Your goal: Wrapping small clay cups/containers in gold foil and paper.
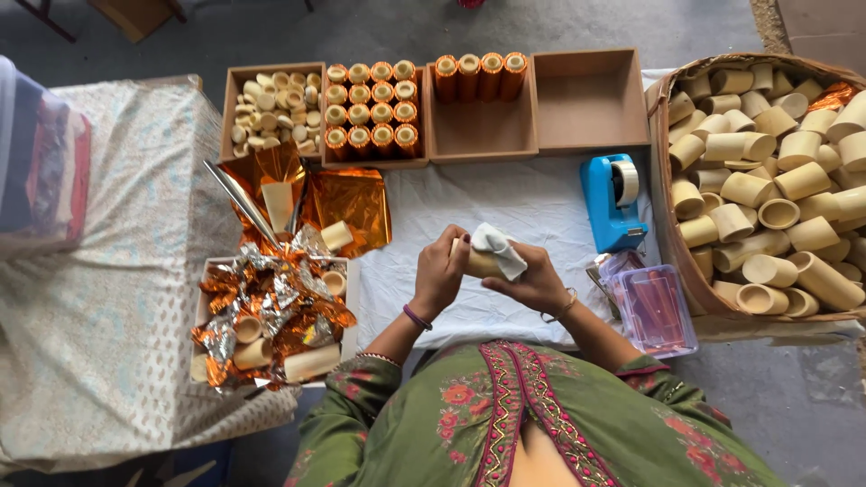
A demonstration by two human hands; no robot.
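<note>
Both hands meet at the centre of the white sheet [505, 203]: the left hand [442, 271] grips a pale tube [480, 263] while the right hand [532, 281] pinches a white cloth [499, 247] against it. At two o'clock stands a blue tape dispenser [612, 200]; at three, a basket [675, 261] of bare tubes. Four wooden boxes [591, 99] line twelve o'clock. Crumpled orange foil [347, 206] lies at nine.
</note>
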